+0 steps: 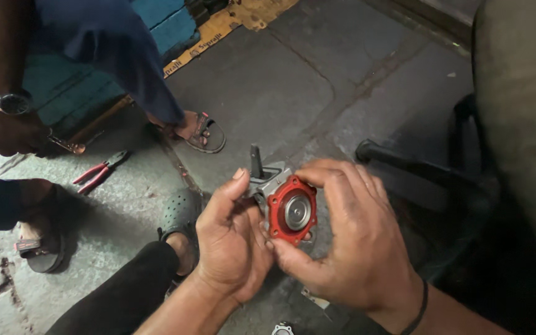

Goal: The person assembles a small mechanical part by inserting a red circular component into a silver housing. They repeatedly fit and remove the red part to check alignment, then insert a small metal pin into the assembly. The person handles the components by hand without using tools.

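Gripping the grey metal housing (268, 180) with its red round rubber diaphragm (291, 211) above the concrete floor (280, 80), left hand (231, 242) and right hand (348, 236) fingers risk unseating it by slipping.

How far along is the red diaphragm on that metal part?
The red diaphragm already sits flat on the grey metal body. Both hands, left hand and right hand, hold it, fingers at its rim. No cover is over the diaphragm; red-handled pliers lie on the floor.
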